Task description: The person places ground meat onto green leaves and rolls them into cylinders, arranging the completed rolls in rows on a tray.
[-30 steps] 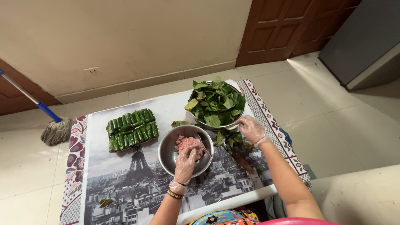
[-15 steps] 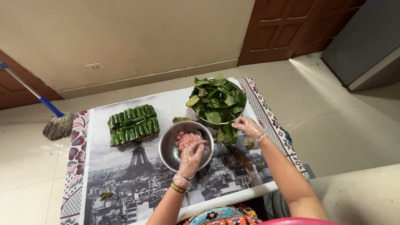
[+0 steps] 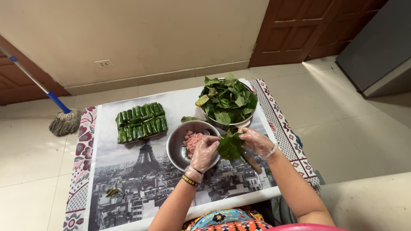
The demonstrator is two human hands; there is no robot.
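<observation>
My left hand (image 3: 205, 152) and my right hand (image 3: 255, 141), both in thin clear gloves, hold a dark green leaf (image 3: 230, 146) between them just right of a steel bowl (image 3: 175, 147) with pink minced meat (image 3: 192, 141). The left fingers pinch the leaf's left edge; the right fingers grip its right side. Behind the hands stands a metal basin (image 3: 233, 124) heaped with green leaves (image 3: 227, 100). A tray of rolled leaf parcels (image 3: 141, 122) lies at the back left of the low table.
A printed cloth (image 3: 141, 184) with a tower picture covers the low table. A leaf scrap (image 3: 112, 192) lies near its front left. A mop (image 3: 64, 121) leans at the left. Brown doors (image 3: 308, 30) and a grey cabinet (image 3: 376, 51) stand behind on the tiled floor.
My left hand left the meat bowl and moved right to meet the right hand. The right hand has brought a leaf from the table edge to the middle, and both now hold it.
</observation>
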